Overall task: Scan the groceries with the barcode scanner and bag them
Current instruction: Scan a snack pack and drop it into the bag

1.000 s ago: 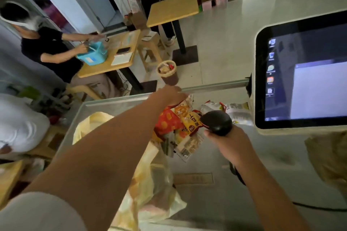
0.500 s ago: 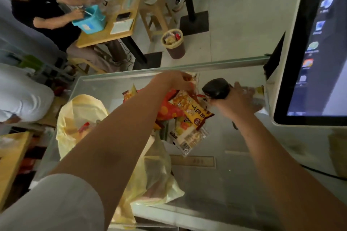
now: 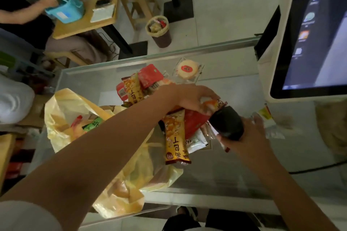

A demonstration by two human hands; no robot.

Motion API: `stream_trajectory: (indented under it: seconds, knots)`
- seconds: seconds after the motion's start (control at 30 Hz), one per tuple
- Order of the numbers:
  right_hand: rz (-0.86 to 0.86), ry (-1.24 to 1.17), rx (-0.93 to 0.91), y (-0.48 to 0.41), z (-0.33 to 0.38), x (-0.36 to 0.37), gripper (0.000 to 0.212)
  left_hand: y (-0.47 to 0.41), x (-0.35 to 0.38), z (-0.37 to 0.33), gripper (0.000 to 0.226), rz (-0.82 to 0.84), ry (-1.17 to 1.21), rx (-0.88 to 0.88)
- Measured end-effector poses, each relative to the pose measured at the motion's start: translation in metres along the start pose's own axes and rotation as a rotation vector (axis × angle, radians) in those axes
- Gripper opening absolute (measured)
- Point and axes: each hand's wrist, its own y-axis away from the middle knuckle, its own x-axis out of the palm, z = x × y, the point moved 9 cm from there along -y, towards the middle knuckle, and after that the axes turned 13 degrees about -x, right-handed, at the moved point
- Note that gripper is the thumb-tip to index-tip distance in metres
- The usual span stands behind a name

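My left hand grips a bunch of snack packets above the glass counter; a long yellow packet and a red packet hang down from it. My right hand holds the black barcode scanner, whose head sits right beside the held packets. A yellow plastic bag lies open on the counter's left side with packets inside. More packets and a round wrapped cake lie farther back.
A large touchscreen monitor stands at the right. A scanner cable runs across the counter. Beyond the counter are a waste bin, wooden tables, stools and a seated person with a blue basket.
My left hand has lifted the bunch of packets and drawn it nearer to me and rightward. The scanner has come closer to the packets. My view has tilted further down.
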Motion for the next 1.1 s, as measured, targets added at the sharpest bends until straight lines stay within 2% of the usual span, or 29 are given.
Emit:
stream_trajectory:
  seconds: [0.07,0.13,0.2,0.23,0.3,0.33,0.4,0.47,0.5,0.57,0.63,0.7,0.8,0.9,1.1]
  knots:
    - [-0.007,-0.060,0.060,0.008,0.002,-0.010,0.038,0.009,-0.021,0.013,0.054,-0.021,0.355,-0.020]
    - [-0.024,-0.141,0.094,0.007,0.008,-0.020,0.040,0.021,-0.055,0.054,0.050,-0.272,0.723,-0.126]
    - [0.020,-0.114,0.091,0.003,0.011,-0.021,0.037,0.039,-0.075,0.104,0.047,-0.532,0.867,-0.316]
    - [0.041,-0.101,0.084,0.003,0.013,-0.020,0.034,0.045,-0.078,0.127,0.049,-0.615,0.849,-0.417]
    - [0.049,-0.092,0.085,0.003,0.014,-0.021,0.033,0.060,-0.080,0.167,0.048,-0.735,0.615,-0.689]
    - [0.052,-0.106,0.088,0.004,0.016,-0.021,0.033,0.062,-0.074,0.187,0.049,-0.728,0.491,-0.832]
    - [0.066,-0.111,0.059,0.006,0.024,-0.023,0.035,0.054,-0.042,0.217,0.081,-0.527,0.453,-0.991]
    - [0.070,-0.106,0.063,0.006,0.028,-0.026,0.039,0.033,-0.014,0.231,0.107,-0.363,0.500,-0.967]
    - [0.065,-0.111,0.068,0.007,0.030,-0.028,0.041,0.027,-0.008,0.229,0.110,-0.307,0.479,-0.939]
    - [0.073,-0.116,0.085,0.009,0.032,-0.030,0.042,0.016,-0.008,0.221,0.103,-0.246,0.384,-0.876]
    - [0.081,-0.119,0.093,0.011,0.033,-0.031,0.041,0.013,-0.015,0.201,0.084,-0.228,0.314,-0.830]
    - [0.085,-0.102,0.092,0.013,0.033,-0.032,0.041,0.008,-0.016,0.179,0.072,-0.238,0.340,-0.753]
    - [0.077,-0.094,0.105,0.018,0.024,-0.030,0.038,0.001,-0.015,0.141,0.074,-0.246,0.396,-0.620]
    - [0.049,-0.107,0.132,0.026,0.015,-0.027,0.036,-0.008,-0.012,0.108,0.068,-0.235,0.332,-0.506]
    - [-0.037,-0.144,0.205,0.042,-0.018,-0.022,0.055,-0.008,-0.008,0.068,0.066,-0.205,0.205,-0.417]
